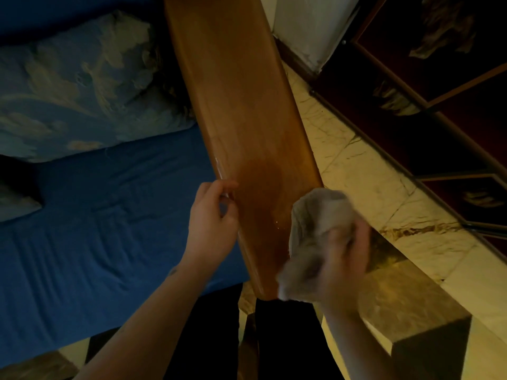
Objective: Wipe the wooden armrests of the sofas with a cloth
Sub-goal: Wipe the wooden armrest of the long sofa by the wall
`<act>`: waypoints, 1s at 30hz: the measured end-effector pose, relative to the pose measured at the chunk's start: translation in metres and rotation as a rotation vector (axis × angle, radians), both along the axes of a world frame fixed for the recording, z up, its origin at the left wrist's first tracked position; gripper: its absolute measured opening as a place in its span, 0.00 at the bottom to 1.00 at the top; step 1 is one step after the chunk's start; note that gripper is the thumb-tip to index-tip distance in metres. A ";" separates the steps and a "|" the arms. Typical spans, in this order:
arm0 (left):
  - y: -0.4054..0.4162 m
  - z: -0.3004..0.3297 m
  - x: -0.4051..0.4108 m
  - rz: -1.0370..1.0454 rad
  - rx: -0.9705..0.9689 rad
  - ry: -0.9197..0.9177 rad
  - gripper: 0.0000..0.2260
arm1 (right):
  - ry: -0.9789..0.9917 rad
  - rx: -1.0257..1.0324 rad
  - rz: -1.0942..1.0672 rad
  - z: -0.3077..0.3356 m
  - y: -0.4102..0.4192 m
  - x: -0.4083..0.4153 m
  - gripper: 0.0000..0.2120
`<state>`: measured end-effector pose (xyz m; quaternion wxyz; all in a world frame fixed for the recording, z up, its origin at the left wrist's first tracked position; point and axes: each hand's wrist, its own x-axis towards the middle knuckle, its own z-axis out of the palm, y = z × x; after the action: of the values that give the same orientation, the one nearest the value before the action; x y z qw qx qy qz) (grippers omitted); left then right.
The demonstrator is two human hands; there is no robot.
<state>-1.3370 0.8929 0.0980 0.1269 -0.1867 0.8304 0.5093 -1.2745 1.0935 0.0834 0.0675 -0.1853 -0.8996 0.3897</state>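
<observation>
A wide wooden armrest (238,111) runs from the top centre down to the bottom centre of the head view. A darker wet patch (260,182) lies on its near part. My left hand (211,220) rests at the armrest's left edge, fingers curled with nothing visible in them. My right hand (348,259) grips a bunched pale grey cloth (318,218) over the armrest's right edge near its close end. The cloth and right hand are blurred by motion.
The blue sofa seat (109,215) and a patterned blue cushion (82,86) lie to the left. Pale marbled floor tiles (370,171) and a dark red rug (452,111) are on the right. A white wall corner (307,26) stands behind the armrest.
</observation>
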 end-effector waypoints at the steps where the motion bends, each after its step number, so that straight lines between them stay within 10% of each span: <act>1: 0.000 -0.001 -0.001 0.007 -0.004 0.007 0.15 | 0.003 0.012 0.118 0.001 -0.010 0.003 0.19; 4: -0.004 -0.003 -0.008 0.045 -0.043 -0.001 0.14 | -0.028 0.276 0.465 -0.014 -0.031 0.017 0.27; 18: -0.037 -0.017 -0.085 0.178 -0.022 -0.130 0.23 | 0.115 0.479 0.531 -0.038 -0.052 -0.157 0.27; 24: -0.061 -0.018 -0.147 0.062 -0.079 -0.250 0.61 | 0.226 0.471 0.497 -0.043 -0.092 -0.272 0.25; 30: -0.060 -0.017 -0.162 -0.218 -0.320 -0.299 0.62 | 0.253 0.497 0.637 -0.036 -0.134 -0.381 0.26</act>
<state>-1.4987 0.8332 0.0808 0.2715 -0.1871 0.8877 0.3213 -1.6555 0.9594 0.0474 0.0961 0.1733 -0.9632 0.1819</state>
